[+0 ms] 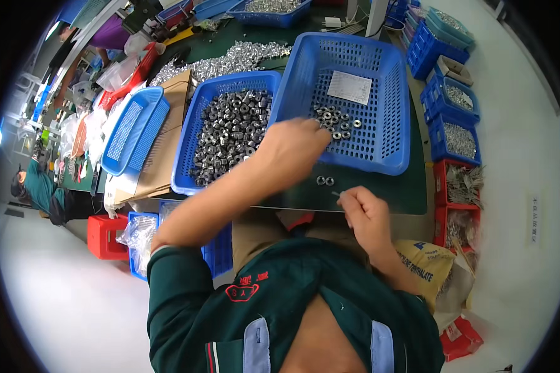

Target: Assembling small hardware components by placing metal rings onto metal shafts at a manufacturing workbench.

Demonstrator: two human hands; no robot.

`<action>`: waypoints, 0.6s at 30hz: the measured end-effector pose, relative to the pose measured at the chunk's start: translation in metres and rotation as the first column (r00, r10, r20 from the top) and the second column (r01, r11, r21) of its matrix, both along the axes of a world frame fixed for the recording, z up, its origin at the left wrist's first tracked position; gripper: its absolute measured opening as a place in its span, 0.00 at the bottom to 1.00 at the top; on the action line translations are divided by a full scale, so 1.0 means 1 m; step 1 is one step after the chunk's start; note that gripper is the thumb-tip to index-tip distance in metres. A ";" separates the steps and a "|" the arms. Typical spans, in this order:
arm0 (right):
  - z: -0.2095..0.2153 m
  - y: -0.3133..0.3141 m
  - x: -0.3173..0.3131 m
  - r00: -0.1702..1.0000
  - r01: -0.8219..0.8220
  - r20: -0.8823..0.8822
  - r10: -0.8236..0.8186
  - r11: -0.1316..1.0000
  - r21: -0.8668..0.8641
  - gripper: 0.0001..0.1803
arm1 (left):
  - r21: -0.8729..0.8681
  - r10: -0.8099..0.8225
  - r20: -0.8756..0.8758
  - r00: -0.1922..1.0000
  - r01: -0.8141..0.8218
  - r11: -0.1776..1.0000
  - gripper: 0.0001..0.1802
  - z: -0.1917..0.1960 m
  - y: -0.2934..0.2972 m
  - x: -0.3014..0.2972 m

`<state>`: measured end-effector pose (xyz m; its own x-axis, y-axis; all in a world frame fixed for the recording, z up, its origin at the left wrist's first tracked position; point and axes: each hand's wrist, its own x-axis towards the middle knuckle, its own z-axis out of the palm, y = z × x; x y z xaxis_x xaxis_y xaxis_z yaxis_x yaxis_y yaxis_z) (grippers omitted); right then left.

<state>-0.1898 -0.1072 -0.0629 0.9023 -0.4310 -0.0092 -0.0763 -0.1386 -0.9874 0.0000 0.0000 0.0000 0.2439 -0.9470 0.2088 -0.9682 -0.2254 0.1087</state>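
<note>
Fingers (320,127) of the left hand (292,146) pinch together over small silver metal nuts (337,122) in the tilted blue plastic basket (389,93) (few sorted); right hand (362,211) clamps a thin pin at the worktop (410,193) near edge; the heaped basket (196,124) remains.

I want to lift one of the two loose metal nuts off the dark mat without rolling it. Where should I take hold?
Pinch the nearer nut across its outer sides, coming straight down from above. It appears to lie flat, hole up, beside its twin, so the free side faces the right hand; fingers likely fit best front and back.
</note>
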 end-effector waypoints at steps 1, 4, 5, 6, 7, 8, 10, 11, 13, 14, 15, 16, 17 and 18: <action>0.000 0.004 -0.001 0.999 -0.027 0.027 0.027 1.000 -0.011 0.08 | -0.021 -0.073 0.003 0.997 0.073 0.997 0.08 -0.008 -0.011 0.019; -0.006 -0.001 -0.013 0.996 -0.079 0.047 0.081 0.996 -0.047 0.08 | 0.352 -0.088 -0.085 0.992 0.113 0.929 0.08 -0.038 -0.072 0.041; -0.004 0.001 -0.019 0.998 -0.067 0.009 0.068 0.996 -0.052 0.08 | 0.376 -0.141 -0.100 0.985 0.169 0.911 0.08 -0.046 -0.085 0.039; -0.008 0.002 -0.019 0.998 -0.058 0.010 0.059 0.996 -0.061 0.08 | 0.401 -0.170 -0.105 0.980 0.198 0.894 0.08 -0.057 -0.091 0.044; -0.011 0.002 -0.021 0.999 -0.046 0.008 0.047 0.996 -0.075 0.08 | 0.445 -0.187 -0.110 0.976 0.217 0.869 0.09 -0.070 -0.103 0.047; -0.016 0.002 -0.024 1.000 -0.023 -0.001 0.023 0.998 -0.052 0.07 | 0.491 -0.203 -0.119 0.972 0.235 0.839 0.10 -0.082 -0.112 0.048; -0.016 0.000 -0.030 0.999 -0.003 -0.038 0.002 1.000 -0.023 0.07 | 0.495 -0.161 -0.136 0.977 0.208 0.844 0.11 -0.090 -0.118 0.042; -0.014 0.000 -0.031 0.999 -0.011 -0.049 0.010 0.999 -0.031 0.08 | 0.493 -0.161 -0.125 0.979 0.202 0.846 0.12 -0.092 -0.118 0.042; -0.012 -0.001 -0.030 0.998 -0.012 -0.057 0.012 1.000 0.004 0.07 | 0.425 -0.166 -0.183 0.969 0.231 0.876 0.17 -0.081 -0.113 0.039; -0.012 -0.001 -0.030 0.997 0.003 -0.075 0.000 0.999 0.040 0.07 | 0.361 -0.121 -0.202 0.972 0.188 0.913 0.17 -0.068 -0.104 0.037; -0.013 -0.001 -0.029 0.998 -0.006 -0.068 0.009 0.999 0.044 0.07 | 0.295 -0.072 -0.221 0.973 0.137 0.945 0.17 -0.051 -0.093 0.035; -0.014 -0.001 -0.027 0.998 -0.034 -0.052 0.034 0.999 0.007 0.07 | 0.311 0.009 -0.228 0.974 0.064 0.948 0.16 -0.031 -0.085 0.039; -0.014 -0.001 -0.026 0.998 -0.058 -0.036 0.057 0.998 -0.031 0.08 | 0.258 0.058 -0.172 0.983 -0.012 0.966 0.15 -0.019 -0.075 0.048; -0.015 -0.001 -0.025 0.997 -0.066 -0.032 0.065 0.998 -0.024 0.08 | 0.090 0.103 -0.202 0.974 -0.086 0.992 0.14 -0.012 -0.056 0.058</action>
